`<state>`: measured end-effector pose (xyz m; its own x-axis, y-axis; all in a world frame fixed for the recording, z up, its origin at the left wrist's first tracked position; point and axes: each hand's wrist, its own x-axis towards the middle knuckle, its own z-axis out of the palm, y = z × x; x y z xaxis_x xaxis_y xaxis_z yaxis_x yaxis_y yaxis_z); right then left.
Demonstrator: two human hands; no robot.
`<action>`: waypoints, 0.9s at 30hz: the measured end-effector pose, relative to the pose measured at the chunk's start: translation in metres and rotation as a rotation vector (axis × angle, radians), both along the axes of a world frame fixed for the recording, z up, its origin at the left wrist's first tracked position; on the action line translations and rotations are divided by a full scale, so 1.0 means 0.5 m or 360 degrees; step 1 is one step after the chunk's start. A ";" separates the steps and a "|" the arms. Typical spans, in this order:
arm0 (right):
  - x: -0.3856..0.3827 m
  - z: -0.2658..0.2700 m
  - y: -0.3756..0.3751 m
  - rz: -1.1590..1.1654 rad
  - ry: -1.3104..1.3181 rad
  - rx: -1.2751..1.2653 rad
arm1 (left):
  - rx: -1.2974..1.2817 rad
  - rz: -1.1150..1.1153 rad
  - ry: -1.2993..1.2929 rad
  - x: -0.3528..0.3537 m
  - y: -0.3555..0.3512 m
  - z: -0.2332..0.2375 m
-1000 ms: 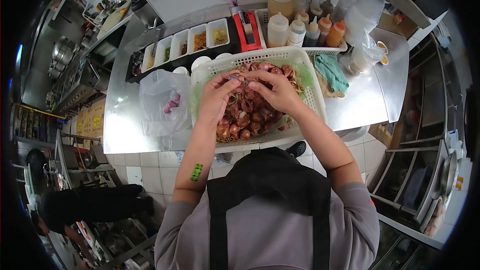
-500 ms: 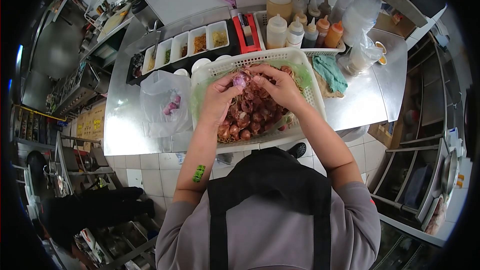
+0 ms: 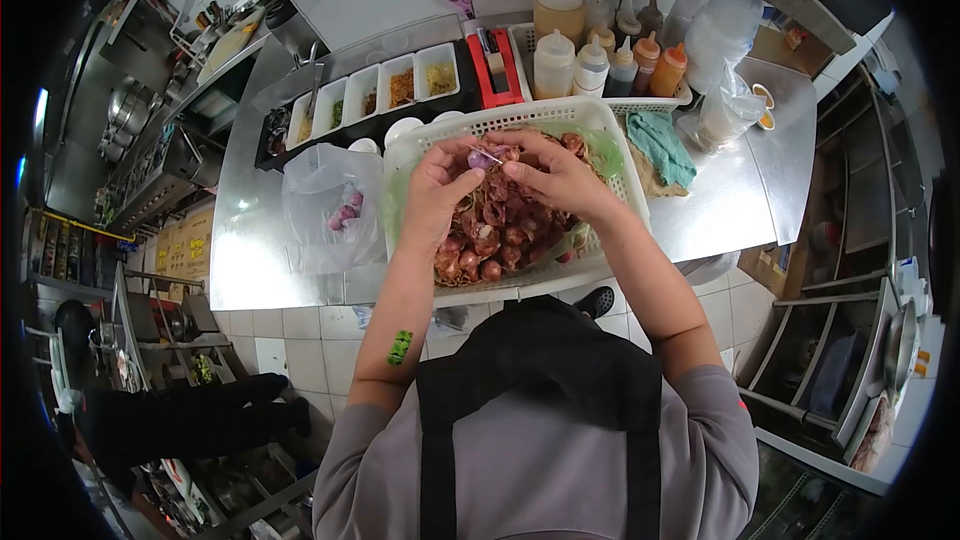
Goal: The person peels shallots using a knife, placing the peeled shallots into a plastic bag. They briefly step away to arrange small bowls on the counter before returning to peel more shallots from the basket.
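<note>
My left hand [image 3: 440,188] is closed around a purple shallot [image 3: 479,159], held above the heap of shallots. My right hand [image 3: 553,172] is closed too, its fingertips right at that shallot. A thin pale strip [image 3: 489,155], like a narrow blade, crosses the shallot from the right fingertips; I cannot tell what it is. Brown-skinned shallots [image 3: 490,240] fill a green plastic bag [image 3: 398,202] inside a white perforated basket [image 3: 632,202] under both hands. To the left, a clear plastic bag [image 3: 308,195] holds several peeled shallots [image 3: 346,210].
Behind the basket are white tubs of chopped ingredients [image 3: 398,88], a red holder [image 3: 500,88] and squeeze bottles [image 3: 553,65]. A teal cloth [image 3: 660,148] lies to the right on the steel table [image 3: 735,195]. At the lower left is a person in dark clothes [image 3: 185,420].
The pale strip now shows across the shallot, and my fingers have shifted slightly around it. At the left, a dark blurred shape has gone, uncovering metal pots. The person at lower left has moved slightly.
</note>
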<state>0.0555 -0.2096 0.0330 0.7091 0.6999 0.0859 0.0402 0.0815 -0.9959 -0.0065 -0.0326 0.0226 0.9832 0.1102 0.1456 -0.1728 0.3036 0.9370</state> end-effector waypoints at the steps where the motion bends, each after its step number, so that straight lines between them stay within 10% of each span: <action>1: -0.001 -0.001 0.002 -0.0005 0.0003 0.0001 | 0.0001 -0.0005 0.0003 -0.001 -0.005 0.006; 19: 0.008 -0.012 -0.001 -0.0364 -0.0271 0.0013 | 0.0002 0.0100 0.0040 -0.005 -0.016 0.007; 27: 0.017 -0.013 -0.007 -0.0552 -0.0230 -0.0218 | -0.0763 -0.0011 0.0025 0.007 0.014 -0.002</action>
